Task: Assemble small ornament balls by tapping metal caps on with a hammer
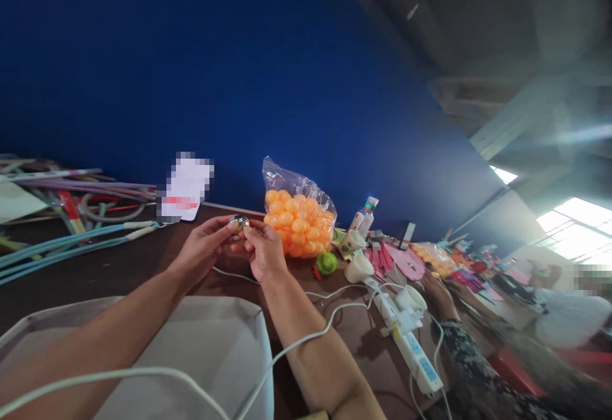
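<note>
Both hands hold one small shiny metallic ball (238,222) in front of me, over the brown tabletop. My left hand (206,245) pinches it from the left with thumb and fingers. From the right, my right hand (266,249) has its thumb against the ball, its fingers curled behind. Just beyond my right hand stands a clear plastic bag of orange balls (301,222). A green and yellow ball with red bits (326,263) lies at the foot of that bag.
Below my forearms sits a grey-white bin (224,337). A white power strip (411,343) and loose white cables (329,321) cross the right side, near tape rolls (358,268) and a bottle (364,217). Pale blue rods (71,245) lie left. A co-worker's hand (438,296) is at right.
</note>
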The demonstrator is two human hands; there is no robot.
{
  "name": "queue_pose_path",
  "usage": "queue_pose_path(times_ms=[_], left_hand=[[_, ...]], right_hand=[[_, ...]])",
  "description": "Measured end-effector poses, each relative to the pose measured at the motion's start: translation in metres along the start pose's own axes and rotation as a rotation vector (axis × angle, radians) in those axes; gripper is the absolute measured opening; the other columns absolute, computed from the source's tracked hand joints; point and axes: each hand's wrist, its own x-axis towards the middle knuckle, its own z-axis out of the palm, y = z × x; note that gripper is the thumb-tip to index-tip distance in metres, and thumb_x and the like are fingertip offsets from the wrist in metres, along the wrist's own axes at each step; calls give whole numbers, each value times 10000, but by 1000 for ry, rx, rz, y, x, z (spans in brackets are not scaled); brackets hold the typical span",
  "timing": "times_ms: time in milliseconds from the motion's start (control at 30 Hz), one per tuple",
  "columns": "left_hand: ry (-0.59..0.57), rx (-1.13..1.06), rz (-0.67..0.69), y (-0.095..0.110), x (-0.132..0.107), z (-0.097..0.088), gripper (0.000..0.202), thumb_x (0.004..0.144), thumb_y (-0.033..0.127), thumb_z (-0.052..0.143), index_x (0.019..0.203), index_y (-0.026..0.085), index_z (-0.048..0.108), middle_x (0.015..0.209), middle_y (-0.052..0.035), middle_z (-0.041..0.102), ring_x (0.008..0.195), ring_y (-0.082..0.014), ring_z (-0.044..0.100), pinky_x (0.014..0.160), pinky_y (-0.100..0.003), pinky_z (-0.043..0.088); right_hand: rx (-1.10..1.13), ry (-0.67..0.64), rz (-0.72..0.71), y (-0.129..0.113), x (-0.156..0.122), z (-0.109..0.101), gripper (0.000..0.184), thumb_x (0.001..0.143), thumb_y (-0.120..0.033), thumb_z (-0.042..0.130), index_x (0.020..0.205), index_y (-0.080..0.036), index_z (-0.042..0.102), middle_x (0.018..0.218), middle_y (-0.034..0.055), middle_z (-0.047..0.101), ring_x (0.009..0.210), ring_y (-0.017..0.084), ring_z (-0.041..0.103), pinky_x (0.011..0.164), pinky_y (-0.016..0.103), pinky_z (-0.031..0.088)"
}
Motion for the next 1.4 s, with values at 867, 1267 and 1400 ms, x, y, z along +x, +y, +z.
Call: queue_pose_path(times_ms=[867,1267,1400], left_hand=[[-81,-64,-45,2,2,1,250,737,181,820,966,99,760,890,-134,778,753,-217,745,649,-272,611],[-123,-124,-56,-1,5,-1,135,823,224,733,904,120,763,878,-114,773,712,-190,724,683,-277,613],[-16,-218,-90,5,6,-1,118,881,202,652,862,137,749,876,-90,779,780,-187,741,742,-274,616]], right_hand=[[-158,-18,-118,1,-1,-2,421,672,-354,809,929,-200,514,585,-91,610,390,63,483,416,220,532],[-115,-105,-144,-3,-2,1,388,705,-419,774,901,-206,516,607,-75,623,388,50,425,374,185,468],[-109,-116,-220,-8,-5,3,318,805,-479,675,853,-209,514,608,-73,603,376,38,387,350,163,422]])
